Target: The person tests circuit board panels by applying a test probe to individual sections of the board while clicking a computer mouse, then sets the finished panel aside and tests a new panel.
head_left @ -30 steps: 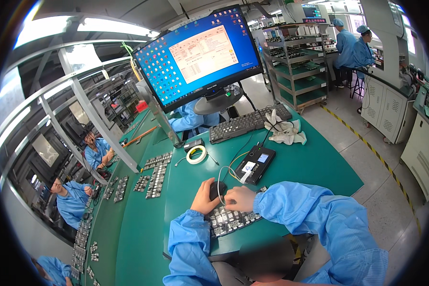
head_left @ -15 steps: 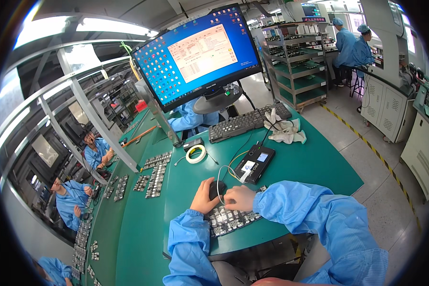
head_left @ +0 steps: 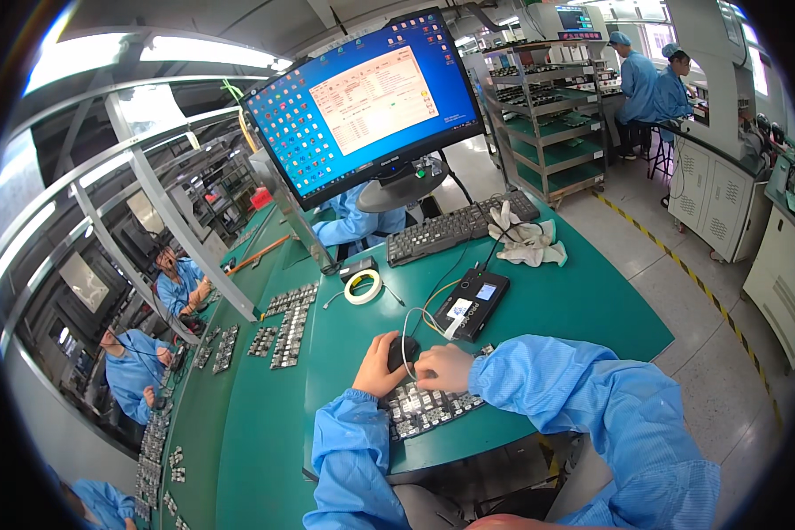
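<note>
My left hand (head_left: 380, 366) curls over a black computer mouse (head_left: 401, 352) on the green table. Close beside it, my right hand (head_left: 444, 367) is closed in a pinch around the end of a pale cable (head_left: 405, 334); the tip is hidden by my fingers. Under and in front of both hands lies a panel of small circuit boards (head_left: 422, 413), partly covered by the right hand. The cable loops up and over to a black box with a small lit screen (head_left: 480, 306), which sits just beyond my right hand.
A monitor (head_left: 367, 106) stands behind a black keyboard (head_left: 455, 231). White gloves (head_left: 528, 240), a tape roll (head_left: 363, 286) and more circuit boards (head_left: 293, 331) lie on the green surface. Co-workers sit along the left; a tiered rack (head_left: 552, 124) stands at the back right.
Both my hands hold their places on the mouse and the cable end. A co-worker at the left has shifted a hand slightly.
</note>
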A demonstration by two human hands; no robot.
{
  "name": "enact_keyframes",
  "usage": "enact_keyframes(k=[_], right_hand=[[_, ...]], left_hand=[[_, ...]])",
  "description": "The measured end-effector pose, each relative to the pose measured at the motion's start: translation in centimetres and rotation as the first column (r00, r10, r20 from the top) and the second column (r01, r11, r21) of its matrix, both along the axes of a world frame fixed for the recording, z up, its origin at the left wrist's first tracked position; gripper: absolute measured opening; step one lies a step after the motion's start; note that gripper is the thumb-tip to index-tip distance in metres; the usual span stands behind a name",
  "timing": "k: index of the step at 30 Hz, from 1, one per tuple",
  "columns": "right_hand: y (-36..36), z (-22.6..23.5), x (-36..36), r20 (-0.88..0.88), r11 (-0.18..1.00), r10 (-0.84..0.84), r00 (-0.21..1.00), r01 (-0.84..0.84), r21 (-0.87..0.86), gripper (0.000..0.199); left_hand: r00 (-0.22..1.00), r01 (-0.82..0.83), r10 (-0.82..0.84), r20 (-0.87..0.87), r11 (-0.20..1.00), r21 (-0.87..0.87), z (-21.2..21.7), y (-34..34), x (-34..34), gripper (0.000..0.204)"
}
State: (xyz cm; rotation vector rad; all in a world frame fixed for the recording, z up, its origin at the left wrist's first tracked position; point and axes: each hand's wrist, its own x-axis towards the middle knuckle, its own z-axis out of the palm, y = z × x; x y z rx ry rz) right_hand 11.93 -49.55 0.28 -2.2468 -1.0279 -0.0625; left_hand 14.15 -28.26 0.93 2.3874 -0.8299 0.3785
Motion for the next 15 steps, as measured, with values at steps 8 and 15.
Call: enact_keyframes(k=[8,15], right_hand=[[0.07,-0.27,0.19,0.007,1.000,-0.003,1.000,0.003,-0.003,0.017],[0.00,-0.04,0.03,0.006,1.000,-0.002,1.000,0.002,-0.004,0.017]], left_hand=[[1.000,0.013,-0.013,0.014,1.000,0.010,-0.06,0.06,0.11,0.060],[1.000,0.008,-0.009,0.028,1.000,0.014,-0.28,0.15,0.18,0.057]])
